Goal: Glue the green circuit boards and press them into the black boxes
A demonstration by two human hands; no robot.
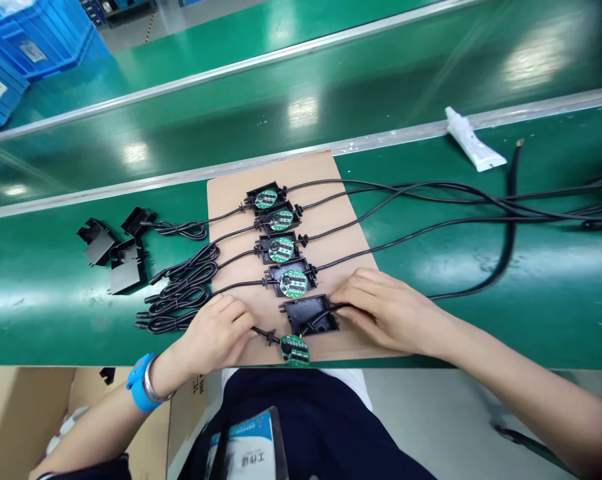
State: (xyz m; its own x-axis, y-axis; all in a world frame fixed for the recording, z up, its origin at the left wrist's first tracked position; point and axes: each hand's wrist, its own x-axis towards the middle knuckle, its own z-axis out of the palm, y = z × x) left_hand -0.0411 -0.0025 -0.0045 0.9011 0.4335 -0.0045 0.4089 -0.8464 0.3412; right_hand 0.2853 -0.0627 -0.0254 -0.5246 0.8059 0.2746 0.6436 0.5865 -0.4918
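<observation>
My left hand (223, 331) pinches a black cable whose strain relief (271, 337) leads to a round green circuit board (295, 350) near the bench's front edge. To the right, my right hand (381, 307) is closed around another black cable (325, 313) attached to the same board. This cable crosses over an open black plastic case (301, 311) lying on the cardboard sheet. Behind that case, several similar black cases stand in a column, each with a round green board (293, 283) and cables leaving both sides.
Coiled black cables (181, 293) and loose black housings (127, 267) lie at left. A white tube (473, 141) rests at back right, near long black cables (481, 190). Under everything is a cardboard sheet (241, 183) on the green bench. Blue bins (41, 37) stand at far left.
</observation>
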